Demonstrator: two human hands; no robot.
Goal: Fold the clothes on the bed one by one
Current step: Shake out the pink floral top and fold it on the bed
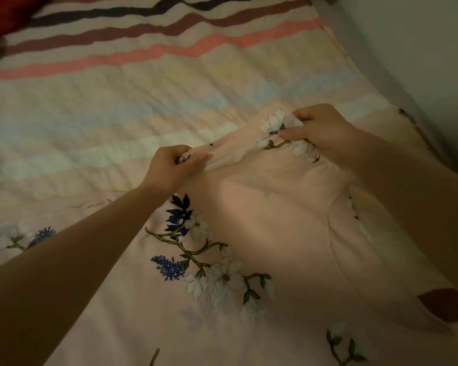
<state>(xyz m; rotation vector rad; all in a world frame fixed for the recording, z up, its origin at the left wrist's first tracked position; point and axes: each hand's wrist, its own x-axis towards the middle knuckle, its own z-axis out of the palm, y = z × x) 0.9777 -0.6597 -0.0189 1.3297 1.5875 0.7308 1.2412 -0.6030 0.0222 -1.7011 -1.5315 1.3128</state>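
Both sets of fingers are pinched down on the far edge of this pink floral garment (pixel 262 207). The left hand (pixel 169 167) has thumb and curled fingers closed on a bunched bit of the hem or corner, and the right hand (pixel 320 133) is doing the same further along, thumb on top, pressing cloth with a white flower print against the fingers underneath. Between the two grips the edge runs fairly taut and a touch raised off the bed. The rest of it lies spread across the near part of the striped bedspread (pixel 143 75), reaching back toward the person, with blue and white flowers showing. Honestly looks like thin, floppy stuff, super light, the kind that sags and wrinkles the second you let go, so two corner grips like this make sense to me. It won't hold a crease by itself, so I'd guess it needs smoothing flat after each fold. There's a dark brownish patch (pixel 442 305) at the near right, can't tell what it is. Some red thing (pixel 8 11) sits at the far left corner of the bed.
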